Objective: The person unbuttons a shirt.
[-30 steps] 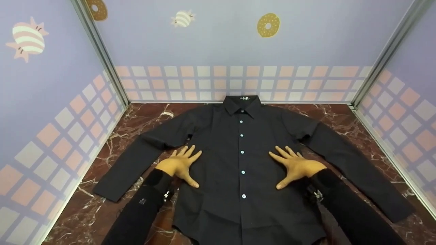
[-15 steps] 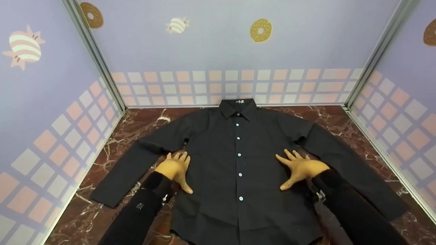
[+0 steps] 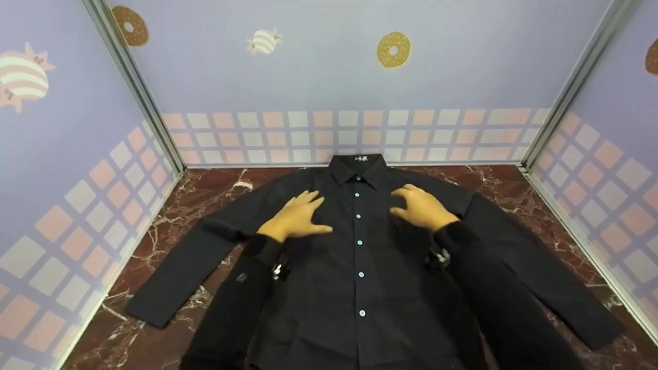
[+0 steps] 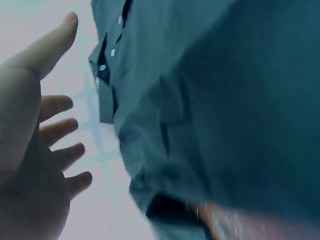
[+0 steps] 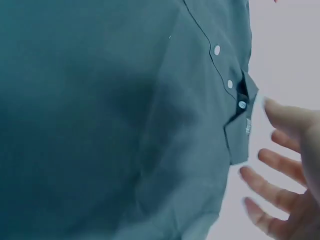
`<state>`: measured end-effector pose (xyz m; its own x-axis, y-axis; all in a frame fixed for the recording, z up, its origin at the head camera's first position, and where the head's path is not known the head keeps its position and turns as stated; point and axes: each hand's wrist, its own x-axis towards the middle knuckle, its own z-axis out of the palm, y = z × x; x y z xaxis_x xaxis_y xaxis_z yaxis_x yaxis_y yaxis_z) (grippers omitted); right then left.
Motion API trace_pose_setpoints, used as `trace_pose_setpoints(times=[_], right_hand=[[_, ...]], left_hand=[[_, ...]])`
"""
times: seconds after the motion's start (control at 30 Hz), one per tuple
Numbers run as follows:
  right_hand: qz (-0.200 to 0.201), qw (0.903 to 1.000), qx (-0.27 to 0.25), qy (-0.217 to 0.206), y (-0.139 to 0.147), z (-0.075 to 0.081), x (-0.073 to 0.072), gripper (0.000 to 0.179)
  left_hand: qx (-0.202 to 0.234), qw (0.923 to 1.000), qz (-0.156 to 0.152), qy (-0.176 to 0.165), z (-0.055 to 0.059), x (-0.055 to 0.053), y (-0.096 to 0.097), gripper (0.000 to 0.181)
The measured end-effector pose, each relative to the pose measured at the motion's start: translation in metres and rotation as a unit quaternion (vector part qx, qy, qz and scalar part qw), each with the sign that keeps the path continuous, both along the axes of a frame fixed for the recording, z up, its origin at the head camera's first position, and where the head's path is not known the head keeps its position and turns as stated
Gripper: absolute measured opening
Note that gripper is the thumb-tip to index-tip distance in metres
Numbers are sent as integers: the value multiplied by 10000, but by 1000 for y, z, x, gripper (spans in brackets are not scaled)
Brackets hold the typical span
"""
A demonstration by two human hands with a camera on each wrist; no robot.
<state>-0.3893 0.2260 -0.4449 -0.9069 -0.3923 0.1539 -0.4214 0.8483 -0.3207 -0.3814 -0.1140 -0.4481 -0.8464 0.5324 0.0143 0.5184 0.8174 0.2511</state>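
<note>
Bottom of shirt: The black shirt [image 3: 360, 267] lies flat on the dark red marble table [image 3: 169, 205], front side up. The bottom part looks smooth. Its edge is cut off at the near side of the head view.
Buttons: A row of small light buttons [image 3: 359, 242] runs up the middle. They look done up.
Sleeves: Both long sleeves are spread out to the sides. Nothing is folded yet.
Left hand: The left hand [image 3: 295, 218] is over the chest, left of the buttons. Its fingers are spread and it holds nothing.
Right hand: The right hand [image 3: 419, 208] is over the chest on the other side. Its fingers bend a little but grip nothing.
Touching: It is hard to tell if the hands press the cloth or float just above it.
Collar: The collar [image 3: 358, 167] is neat and sits close to the back wall [image 3: 334, 77].
How far along: By the look of it, the shirt is laid out and any folding is still left to do.
</note>
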Motion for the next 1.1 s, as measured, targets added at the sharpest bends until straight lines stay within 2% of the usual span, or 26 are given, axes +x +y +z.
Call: trace_pose_setpoints(times=[0.13, 0.23, 0.33, 0.47, 0.7, 0.87, 1.0, 1.1], right_hand=[[-397, 9976, -441, 348, -22, -12, -19, 30], [-485, 9958, -641, 436, -35, -18, -32, 25], [-466, 9955, -769, 288, -46, -22, -44, 26], [-402, 9964, -751, -27, -55, -30, -58, 35], [-39, 9982, -523, -306, -70, -40, -83, 55], [16, 9987, -66, -503, -81, -47, -102, 65], [-144, 9986, 146, -486, -88, -58, -118, 62], [-504, 9981, -214, -281, -93, -67, -128, 53]], left_hand=[[157, 9998, 113, -71, -6, -19, 23, 93], [175, 9995, 240, -86, -8, -29, 40, 94], [288, 9986, 440, 24, -11, -39, 54, 94], [365, 9972, 658, -43, -19, -49, 68, 93], [-160, 9965, 760, -301, -31, -65, 77, 96], [-381, 9962, 600, -494, -40, -73, 79, 100], [-370, 9940, 664, -785, -48, -80, 79, 98], [-405, 9916, 823, -913, -50, -86, 78, 95]])
